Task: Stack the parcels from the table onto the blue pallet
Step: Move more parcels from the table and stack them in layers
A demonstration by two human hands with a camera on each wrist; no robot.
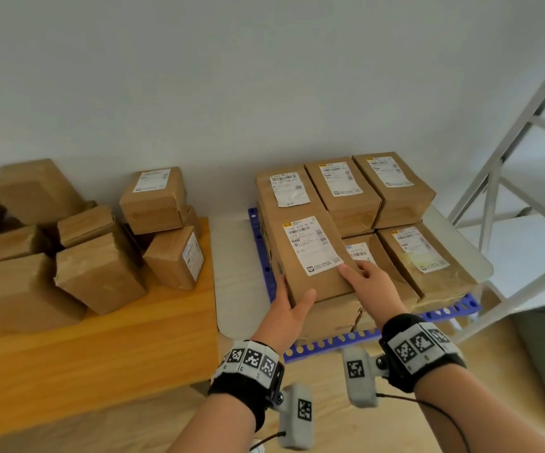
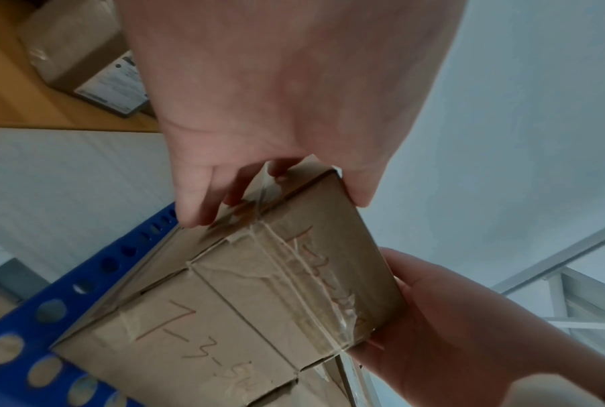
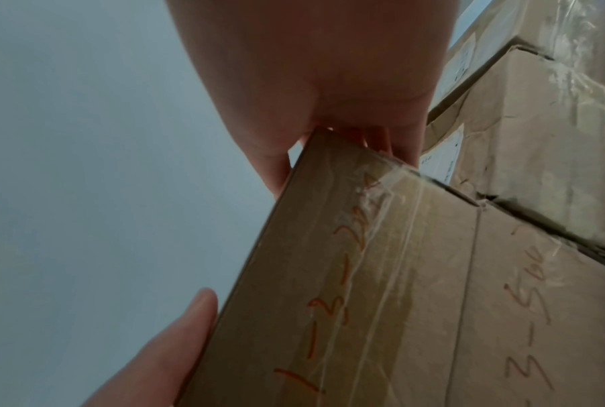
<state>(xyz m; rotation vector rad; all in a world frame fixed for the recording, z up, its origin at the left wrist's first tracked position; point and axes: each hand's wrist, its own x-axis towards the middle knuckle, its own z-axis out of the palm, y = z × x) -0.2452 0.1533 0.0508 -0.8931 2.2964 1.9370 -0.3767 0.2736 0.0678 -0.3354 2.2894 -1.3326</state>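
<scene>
A brown parcel with a white A730 label [image 1: 310, 256] lies on top of lower parcels at the near left of the blue pallet [image 1: 258, 237]. My left hand [image 1: 292, 299] grips its near left corner, thumb on the front edge and fingers down the left side. My right hand [image 1: 359, 273] grips the near right corner, thumb on top. In the left wrist view the left hand [image 2: 277, 192] pinches the parcel [image 2: 294, 261], which has red handwriting on its end. The right wrist view shows the right hand [image 3: 343, 137] over the same parcel [image 3: 346, 275].
Several more brown parcels [image 1: 343, 188] are stacked on the pallet behind and to the right. A wooden table [image 1: 101, 338] on the left carries several loose parcels [image 1: 98, 273]. A white metal frame [image 1: 493, 191] stands at the right, a pale wall behind.
</scene>
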